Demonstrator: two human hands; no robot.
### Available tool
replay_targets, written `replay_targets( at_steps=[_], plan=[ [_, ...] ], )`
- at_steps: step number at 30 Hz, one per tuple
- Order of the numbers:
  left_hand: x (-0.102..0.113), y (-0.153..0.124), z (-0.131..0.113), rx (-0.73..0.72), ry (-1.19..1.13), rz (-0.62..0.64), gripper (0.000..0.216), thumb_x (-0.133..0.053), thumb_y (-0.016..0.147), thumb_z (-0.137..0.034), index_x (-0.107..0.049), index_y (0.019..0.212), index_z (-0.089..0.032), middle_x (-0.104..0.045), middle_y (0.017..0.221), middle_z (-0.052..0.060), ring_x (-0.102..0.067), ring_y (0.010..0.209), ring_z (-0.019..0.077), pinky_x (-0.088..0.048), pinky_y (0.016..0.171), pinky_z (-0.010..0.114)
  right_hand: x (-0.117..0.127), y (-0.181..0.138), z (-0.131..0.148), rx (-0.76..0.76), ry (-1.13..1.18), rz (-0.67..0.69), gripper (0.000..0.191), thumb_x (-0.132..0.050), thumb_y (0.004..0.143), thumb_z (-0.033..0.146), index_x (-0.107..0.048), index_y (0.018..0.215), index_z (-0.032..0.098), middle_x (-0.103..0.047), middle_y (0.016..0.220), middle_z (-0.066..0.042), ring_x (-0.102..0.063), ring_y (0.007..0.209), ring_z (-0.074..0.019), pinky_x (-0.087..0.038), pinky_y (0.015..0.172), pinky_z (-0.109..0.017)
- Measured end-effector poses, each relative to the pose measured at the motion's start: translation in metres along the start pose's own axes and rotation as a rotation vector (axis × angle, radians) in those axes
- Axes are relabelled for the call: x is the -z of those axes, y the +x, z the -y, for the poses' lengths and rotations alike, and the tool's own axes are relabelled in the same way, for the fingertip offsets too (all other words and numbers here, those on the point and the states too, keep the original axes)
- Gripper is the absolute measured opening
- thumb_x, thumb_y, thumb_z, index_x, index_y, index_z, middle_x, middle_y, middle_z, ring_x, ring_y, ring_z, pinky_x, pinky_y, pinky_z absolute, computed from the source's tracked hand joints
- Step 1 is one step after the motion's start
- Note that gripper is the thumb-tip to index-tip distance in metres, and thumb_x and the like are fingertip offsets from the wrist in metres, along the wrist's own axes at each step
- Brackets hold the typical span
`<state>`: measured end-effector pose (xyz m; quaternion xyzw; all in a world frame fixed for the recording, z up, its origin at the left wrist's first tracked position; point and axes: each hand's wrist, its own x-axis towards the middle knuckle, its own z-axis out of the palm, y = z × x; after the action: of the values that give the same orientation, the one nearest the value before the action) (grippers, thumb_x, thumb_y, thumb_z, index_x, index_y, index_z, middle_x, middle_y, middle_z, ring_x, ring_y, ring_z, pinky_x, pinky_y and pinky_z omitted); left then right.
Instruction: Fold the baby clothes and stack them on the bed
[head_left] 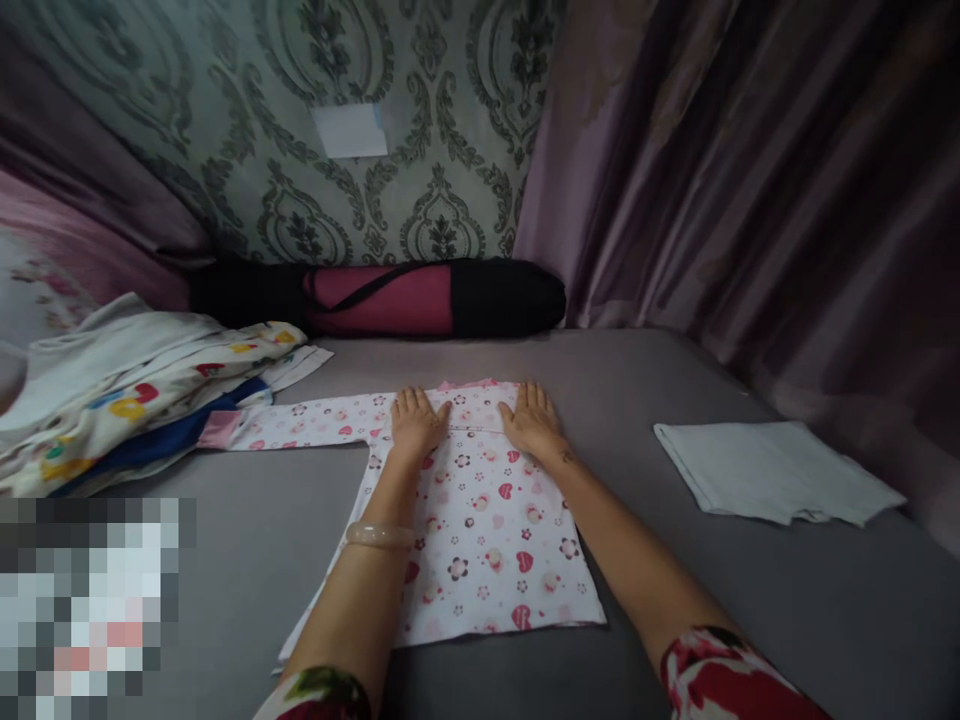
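A white long-sleeved child's shirt (480, 520) printed with red hearts and flowers lies flat in front of me. Its left sleeve stretches out to the left and ends in a pink cuff (220, 429). The right sleeve is folded in across the upper part of the shirt. My left hand (418, 422) rests flat on the left shoulder area, fingers extended. On the right shoulder edge, my right hand (532, 418) also lies flat with its fingers stretched out. Neither hand grips the cloth.
A heap of clothes (135, 390) lies on the left, touching the pink cuff. On the right sits a folded pale garment (772, 470). A black and magenta roll bag (382, 298) lies along the wall at the back of the grey surface (615, 380). Purple curtains (720, 180) hang on the right.
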<state>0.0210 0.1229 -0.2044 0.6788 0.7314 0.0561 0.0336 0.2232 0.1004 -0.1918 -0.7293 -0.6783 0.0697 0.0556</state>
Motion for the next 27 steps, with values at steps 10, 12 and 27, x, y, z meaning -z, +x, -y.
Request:
replay_targets(
  at_steps=[10, 12, 27],
  plan=[
    [0.003, -0.009, 0.000, -0.028, -0.053, -0.100, 0.076, -0.026, 0.093, -0.052, -0.030, 0.143, 0.005, -0.032, 0.149, 0.024, -0.025, 0.140, 0.0349, -0.019, 0.114, 0.044, 0.002, -0.007, 0.055, 0.185, -0.001, -0.060, 0.067, -0.022, 0.097, 0.044, -0.022, 0.149, 0.003, -0.017, 0.156, -0.016, -0.010, 0.144, -0.0270, -0.007, 0.115, -0.041],
    [0.001, -0.009, 0.001, -0.037, -0.062, -0.106, 0.076, -0.026, 0.093, -0.052, -0.031, 0.143, 0.005, -0.033, 0.149, 0.025, -0.025, 0.140, 0.0349, -0.019, 0.114, 0.043, -0.005, -0.008, 0.062, 0.161, 0.013, -0.037, 0.068, -0.020, 0.097, 0.049, -0.021, 0.149, 0.006, -0.015, 0.157, -0.015, -0.009, 0.144, -0.0273, -0.006, 0.114, -0.044],
    [0.054, 0.002, 0.097, 0.280, -0.582, -0.271, 0.042, -0.039, 0.090, -0.031, -0.053, 0.124, -0.009, -0.060, 0.123, 0.017, -0.055, 0.117, 0.0224, -0.040, 0.098, 0.031, 0.002, -0.006, 0.084, 0.196, 0.006, -0.007, 0.062, -0.021, 0.097, 0.040, -0.023, 0.149, 0.008, -0.014, 0.157, -0.015, -0.007, 0.145, -0.0270, -0.004, 0.114, -0.049]
  ],
)
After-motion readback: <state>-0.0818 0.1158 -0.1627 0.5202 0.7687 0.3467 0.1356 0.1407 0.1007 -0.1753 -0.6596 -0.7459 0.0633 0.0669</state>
